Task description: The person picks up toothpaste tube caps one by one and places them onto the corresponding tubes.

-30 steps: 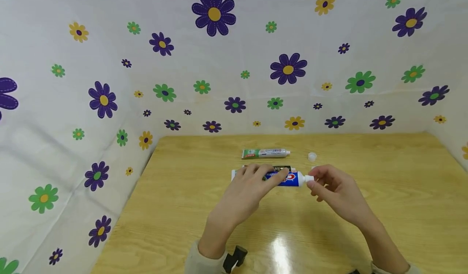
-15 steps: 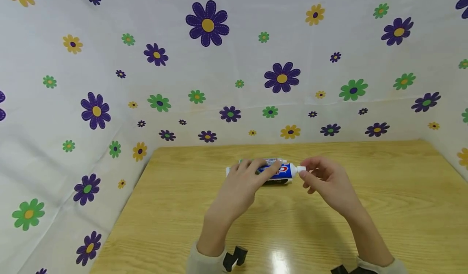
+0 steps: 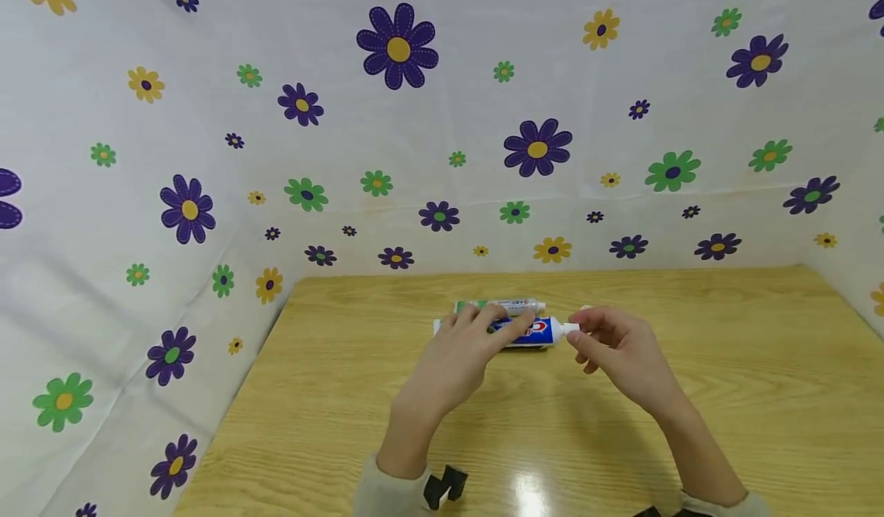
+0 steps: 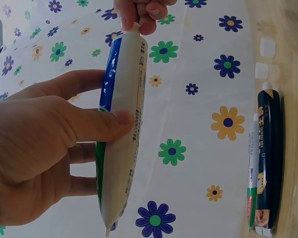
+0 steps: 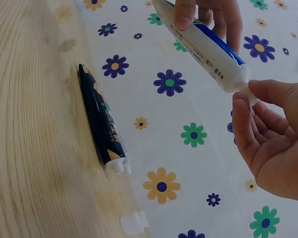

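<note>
Left hand (image 3: 456,354) gripping a blue-and-white toothpaste tube (image 3: 542,332), right hand (image 3: 623,346) pinching its white cap (image 3: 571,328)

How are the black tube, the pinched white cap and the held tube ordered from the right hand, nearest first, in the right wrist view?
1. Pinched white cap: touching the right hand.
2. Held tube: just beyond it, up-left.
3. Black tube: farther left, on the table.

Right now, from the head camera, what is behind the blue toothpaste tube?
Beyond the blue tube, a green-silver tube shows, partly covered by the left hand. The dark tube is almost fully hidden there.
</note>
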